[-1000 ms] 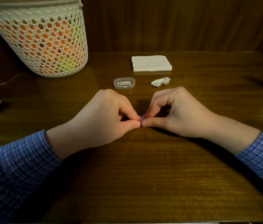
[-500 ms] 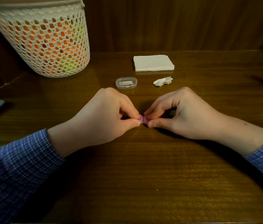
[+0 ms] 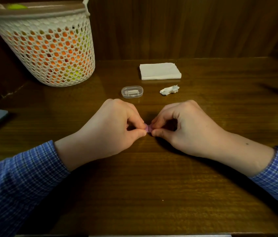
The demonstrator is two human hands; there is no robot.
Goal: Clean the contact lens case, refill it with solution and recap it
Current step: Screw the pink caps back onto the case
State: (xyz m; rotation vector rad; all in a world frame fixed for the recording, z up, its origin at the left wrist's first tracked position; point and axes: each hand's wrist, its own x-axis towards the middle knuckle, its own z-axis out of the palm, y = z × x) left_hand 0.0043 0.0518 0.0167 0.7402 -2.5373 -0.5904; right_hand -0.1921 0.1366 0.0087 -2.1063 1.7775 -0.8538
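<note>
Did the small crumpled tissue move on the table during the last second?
No. The crumpled tissue still lies just in front of the folded napkin, right of the clear plastic box, with the same gaps; only the camera shifted slightly.

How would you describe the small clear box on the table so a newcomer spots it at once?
Start at the mesh basket at the table's far left. Right of its base, and left of a crumpled tissue, lies the clear box, just beyond the left hand. It alone is see-through plastic, oval and lidded; the folded napkin behind it is white paper.
</note>
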